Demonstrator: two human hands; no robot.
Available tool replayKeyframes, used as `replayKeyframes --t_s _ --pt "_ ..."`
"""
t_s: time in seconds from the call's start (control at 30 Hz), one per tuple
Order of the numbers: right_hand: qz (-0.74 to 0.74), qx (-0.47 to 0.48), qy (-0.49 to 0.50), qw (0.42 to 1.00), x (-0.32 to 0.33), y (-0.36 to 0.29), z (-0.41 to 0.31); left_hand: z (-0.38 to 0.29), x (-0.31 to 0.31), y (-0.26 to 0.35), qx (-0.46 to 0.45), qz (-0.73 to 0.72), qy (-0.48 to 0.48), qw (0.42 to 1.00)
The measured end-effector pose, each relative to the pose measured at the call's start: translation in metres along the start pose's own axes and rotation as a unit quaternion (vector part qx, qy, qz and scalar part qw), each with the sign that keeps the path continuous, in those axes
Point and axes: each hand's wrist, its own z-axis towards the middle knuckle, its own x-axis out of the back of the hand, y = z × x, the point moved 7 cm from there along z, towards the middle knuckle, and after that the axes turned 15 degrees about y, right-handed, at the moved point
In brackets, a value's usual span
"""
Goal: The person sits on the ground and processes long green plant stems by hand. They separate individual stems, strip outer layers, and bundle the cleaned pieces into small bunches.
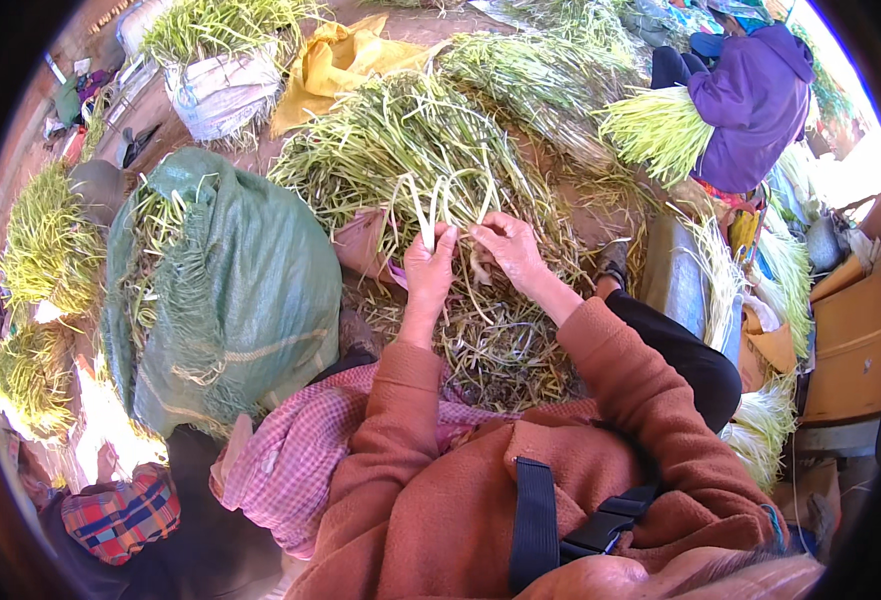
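My left hand (427, 276) grips a few pale green stalks (419, 204), their whitish ends poking up past the thumb. Close beside it, the thumb and fingertips of my right hand (514, 249) pinch together at a long leaf that loops over between the two hands. Whether anything else sits in the right palm is hidden. Just beyond both hands spreads a large heap of long green-leaved stalks (403, 142). Below them, dry leaf and stem scraps (508, 356) cover the ground between my legs.
A bulging green woven sack (275, 262) stands at left. Further off are a white sack (223, 94) topped with greens and a yellow sheet (335, 64). A person in a purple hooded top (755, 105) holds a pale green bunch (658, 131). Cardboard boxes (853, 337) stand far right.
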Motion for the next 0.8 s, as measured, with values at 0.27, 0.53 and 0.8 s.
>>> replayKeyframes --t_s 0.27,0.53,0.8 --pt "-0.393 0.135 -0.041 0.909 0.051 0.13 -0.028 0.022 0.017 0.012 0.024 -0.164 0.029 0.986" --pt "-0.464 0.082 -0.137 0.872 0.075 0.103 -0.015 0.026 0.024 0.004 0.056 -0.103 0.041 0.992" --pt "-0.224 0.128 -0.17 0.951 -0.019 0.04 -0.032 0.01 0.001 -0.005 0.057 -0.064 -0.019 0.996"
